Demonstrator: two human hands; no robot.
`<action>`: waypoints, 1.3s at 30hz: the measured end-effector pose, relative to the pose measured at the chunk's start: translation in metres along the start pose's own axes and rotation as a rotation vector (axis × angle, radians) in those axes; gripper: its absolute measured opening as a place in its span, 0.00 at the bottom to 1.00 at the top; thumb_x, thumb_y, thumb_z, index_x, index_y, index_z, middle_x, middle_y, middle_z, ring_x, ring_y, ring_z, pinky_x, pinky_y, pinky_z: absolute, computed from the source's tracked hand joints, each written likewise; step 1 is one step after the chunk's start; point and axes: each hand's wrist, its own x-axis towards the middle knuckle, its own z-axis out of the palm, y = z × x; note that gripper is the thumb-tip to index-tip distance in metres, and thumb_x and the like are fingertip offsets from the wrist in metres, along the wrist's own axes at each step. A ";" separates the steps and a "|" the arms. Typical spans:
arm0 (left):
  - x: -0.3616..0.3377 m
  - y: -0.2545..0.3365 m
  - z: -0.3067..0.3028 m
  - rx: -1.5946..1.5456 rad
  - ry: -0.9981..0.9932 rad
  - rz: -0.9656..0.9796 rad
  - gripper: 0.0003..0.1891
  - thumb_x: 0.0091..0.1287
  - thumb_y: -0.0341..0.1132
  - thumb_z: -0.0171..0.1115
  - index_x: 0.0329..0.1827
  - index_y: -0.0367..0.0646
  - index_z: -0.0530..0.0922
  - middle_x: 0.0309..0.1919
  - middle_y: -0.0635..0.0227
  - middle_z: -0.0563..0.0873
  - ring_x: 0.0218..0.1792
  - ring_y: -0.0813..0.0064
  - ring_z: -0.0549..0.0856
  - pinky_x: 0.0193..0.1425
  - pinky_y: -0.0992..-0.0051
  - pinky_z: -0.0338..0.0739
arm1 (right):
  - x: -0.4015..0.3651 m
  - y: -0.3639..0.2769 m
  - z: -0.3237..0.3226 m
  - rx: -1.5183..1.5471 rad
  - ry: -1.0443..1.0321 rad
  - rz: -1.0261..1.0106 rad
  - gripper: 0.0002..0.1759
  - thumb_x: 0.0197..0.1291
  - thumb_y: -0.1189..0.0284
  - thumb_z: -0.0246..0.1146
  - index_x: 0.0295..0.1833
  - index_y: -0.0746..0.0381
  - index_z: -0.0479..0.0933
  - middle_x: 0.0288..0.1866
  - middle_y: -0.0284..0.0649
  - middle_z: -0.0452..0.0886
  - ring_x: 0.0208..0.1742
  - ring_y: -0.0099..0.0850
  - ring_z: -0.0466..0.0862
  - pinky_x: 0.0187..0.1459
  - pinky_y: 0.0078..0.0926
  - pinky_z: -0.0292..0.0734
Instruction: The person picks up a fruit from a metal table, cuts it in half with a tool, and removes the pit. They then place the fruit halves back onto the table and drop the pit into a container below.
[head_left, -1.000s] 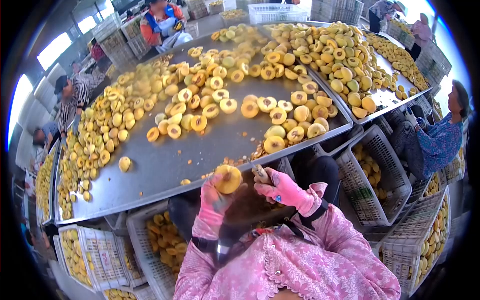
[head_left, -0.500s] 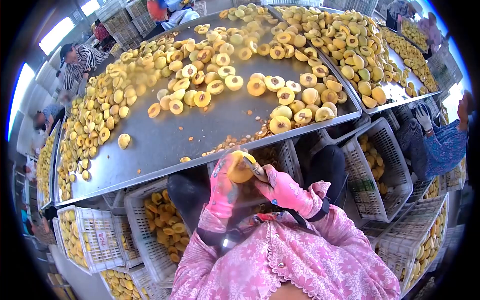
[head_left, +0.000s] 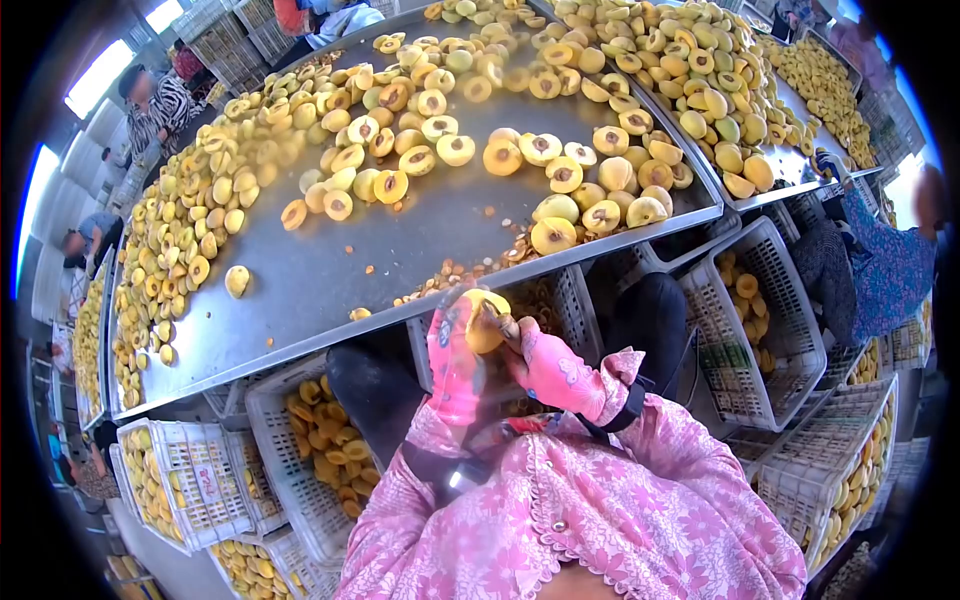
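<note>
My left hand [head_left: 457,355], in a pink glove, is closed around a yellow peach half [head_left: 487,325] just in front of the table's near edge. My gloved right hand [head_left: 560,377] grips a short dark tool [head_left: 510,332], which looks like a pitting knife. Its tip meets the cut side of the fruit; the fingers and blur hide most of the blade. Beyond my hands, many halved peaches [head_left: 390,185] lie on the metal table [head_left: 330,265], several with stones showing. Loose pits and scraps [head_left: 455,275] lie along the near edge.
A white crate of peach halves [head_left: 270,420] stands by my left knee, another crate [head_left: 740,385] to my right. Stacked crates [head_left: 185,480] are at far left. The table has a raised metal rim [head_left: 640,240]. A co-worker in blue [head_left: 885,265] sits at right.
The peach half has turned in my left hand, and the tool has shifted closer against its cut face. The view has tilted slightly. The co-worker at right now reaches toward the table.
</note>
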 end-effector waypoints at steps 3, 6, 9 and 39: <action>0.004 -0.006 -0.005 0.017 0.026 -0.020 0.15 0.66 0.33 0.58 0.54 0.36 0.76 0.46 0.60 0.83 0.46 0.71 0.82 0.52 0.74 0.76 | 0.001 0.016 0.007 0.147 -0.052 0.047 0.22 0.71 0.57 0.43 0.39 0.66 0.70 0.25 0.38 0.73 0.26 0.30 0.73 0.32 0.28 0.71; 0.009 -0.015 -0.014 0.029 0.060 -0.037 0.14 0.65 0.32 0.59 0.51 0.36 0.77 0.43 0.60 0.84 0.43 0.70 0.83 0.50 0.73 0.78 | 0.004 -0.002 -0.008 -0.081 -0.205 0.213 0.10 0.63 0.69 0.51 0.41 0.65 0.67 0.27 0.43 0.76 0.29 0.42 0.75 0.31 0.33 0.71; 0.009 -0.015 -0.019 0.099 0.061 -0.049 0.13 0.65 0.32 0.60 0.50 0.36 0.78 0.43 0.61 0.84 0.42 0.71 0.84 0.49 0.73 0.79 | 0.007 0.004 -0.014 -0.190 -0.300 0.322 0.10 0.58 0.75 0.57 0.42 0.64 0.64 0.26 0.48 0.76 0.28 0.51 0.76 0.28 0.39 0.70; 0.005 -0.028 -0.029 0.143 0.024 -0.048 0.13 0.62 0.32 0.65 0.48 0.38 0.80 0.42 0.64 0.85 0.41 0.77 0.83 0.46 0.78 0.78 | 0.006 0.021 -0.008 0.033 -0.357 0.490 0.12 0.66 0.66 0.48 0.39 0.64 0.69 0.26 0.45 0.78 0.28 0.42 0.79 0.29 0.37 0.71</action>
